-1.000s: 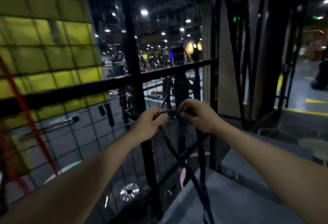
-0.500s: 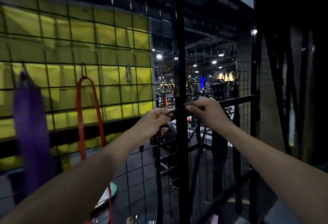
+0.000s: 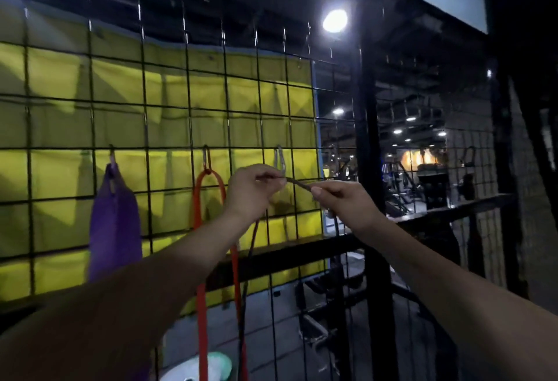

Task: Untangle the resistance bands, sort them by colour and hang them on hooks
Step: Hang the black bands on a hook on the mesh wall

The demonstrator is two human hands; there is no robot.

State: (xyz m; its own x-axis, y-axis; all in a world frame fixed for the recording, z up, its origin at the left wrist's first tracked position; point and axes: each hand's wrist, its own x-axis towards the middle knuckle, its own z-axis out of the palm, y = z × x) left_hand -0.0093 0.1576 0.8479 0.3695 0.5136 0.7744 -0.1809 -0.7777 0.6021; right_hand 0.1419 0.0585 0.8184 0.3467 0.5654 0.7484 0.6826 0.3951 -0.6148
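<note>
Our left hand [image 3: 252, 190] and right hand [image 3: 341, 199] both pinch the thin black stretchy band [image 3: 297, 184] tight, just under the empty silver metal hook [image 3: 280, 159] at 12 o'clock. If we miss the hook, the band could drop.

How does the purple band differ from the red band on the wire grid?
The purple band is wide and flat like a sheet; the red band is a narrow strap forming an open loop. The purple band hangs left of the red band. Both hang from their own hooks on the wire grid.
</note>
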